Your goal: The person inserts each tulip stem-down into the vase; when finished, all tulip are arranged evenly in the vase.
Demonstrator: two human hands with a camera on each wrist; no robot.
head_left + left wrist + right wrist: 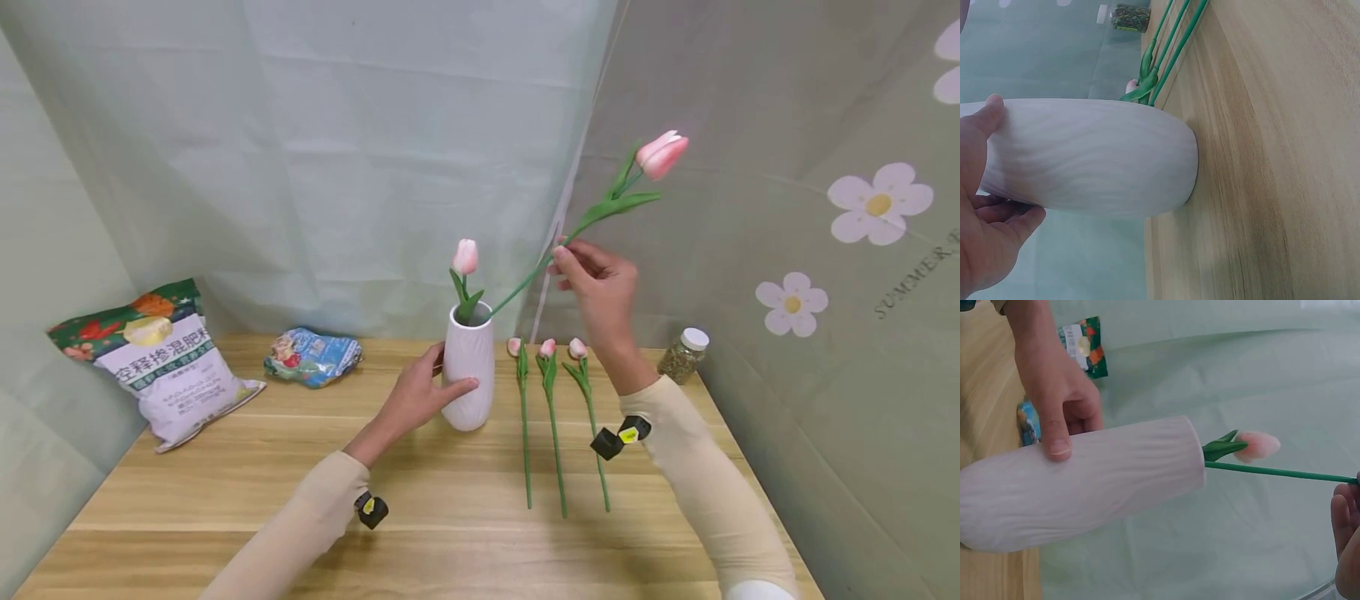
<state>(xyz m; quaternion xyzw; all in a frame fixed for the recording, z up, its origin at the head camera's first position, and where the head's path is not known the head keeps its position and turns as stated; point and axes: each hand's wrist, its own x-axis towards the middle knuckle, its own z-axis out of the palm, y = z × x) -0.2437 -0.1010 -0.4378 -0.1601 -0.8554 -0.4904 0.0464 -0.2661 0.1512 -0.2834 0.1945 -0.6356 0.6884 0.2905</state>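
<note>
A white ribbed vase (469, 375) stands on the wooden table, and my left hand (420, 392) grips its side, thumb across the front. In the left wrist view, the fingers and thumb wrap the vase (1097, 159) from both sides. One pink tulip (466, 257) is in the vase, its leaves at the mouth. My right hand (600, 287) pinches the green stem of another pink tulip (662, 155), which slants up to the right. That stem (1279, 472) reaches the vase's rim in the right wrist view; its lower tip is hidden there.
Right of the vase lie three pink tulips (551, 392), stems toward the front. A white-capped jar (684, 357) stands at the back right. A blue packet (312, 357) and a large white-and-green bag (168, 367) are at the left. Cloth walls (420, 150) border the table (450, 517).
</note>
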